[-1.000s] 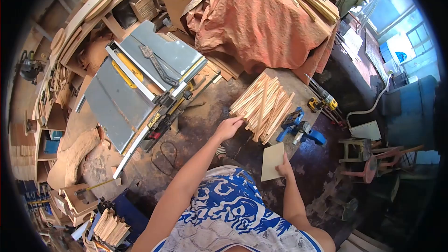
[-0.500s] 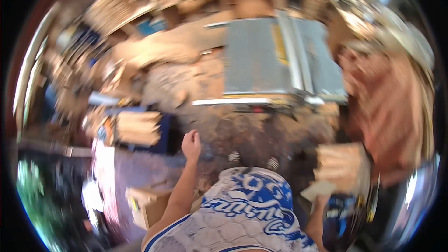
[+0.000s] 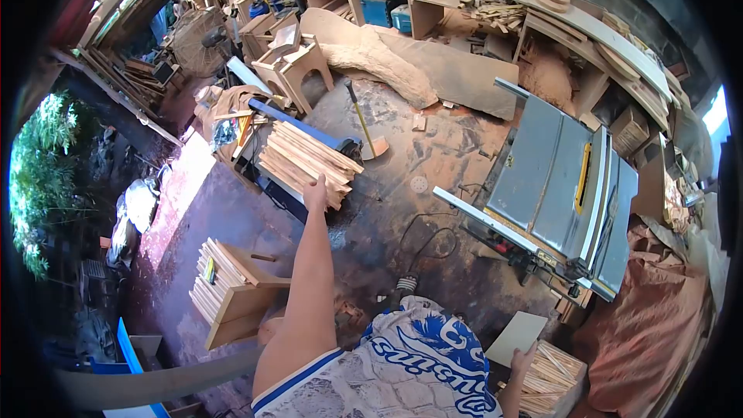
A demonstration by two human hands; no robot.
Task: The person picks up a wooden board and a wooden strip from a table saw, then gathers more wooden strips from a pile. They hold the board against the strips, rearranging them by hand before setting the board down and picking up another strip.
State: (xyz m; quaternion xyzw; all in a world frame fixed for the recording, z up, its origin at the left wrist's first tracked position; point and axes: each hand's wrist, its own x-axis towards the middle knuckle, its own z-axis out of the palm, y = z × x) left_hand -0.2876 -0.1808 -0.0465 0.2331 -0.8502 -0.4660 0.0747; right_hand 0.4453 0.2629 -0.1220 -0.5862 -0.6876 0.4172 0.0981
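Observation:
My left hand (image 3: 315, 195) reaches out to the near edge of a stack of wooden strips (image 3: 306, 159). Its fingers look curled at the strip ends; whether they grip one is hidden. The stack lies on a blue machine (image 3: 302, 122). Low on the right, my right hand (image 3: 523, 360) is closed on the edge of a thin flat board (image 3: 515, 338), pale and rectangular. This board hangs over a bundle of wooden strips (image 3: 551, 379).
A table saw (image 3: 542, 178) with a grey top stands to the right. Wooden strips lean in a wooden holder (image 3: 240, 294) at lower left. A long-handled tool (image 3: 360, 120) stands behind the stack. A cable (image 3: 426, 236) lies on the dusty floor. A large slab (image 3: 457, 73) lies at the back.
The view has turned left, and the table saw now sits farther right. My left hand has gone from beside the stack to its near edge. The flat board stays in my right hand.

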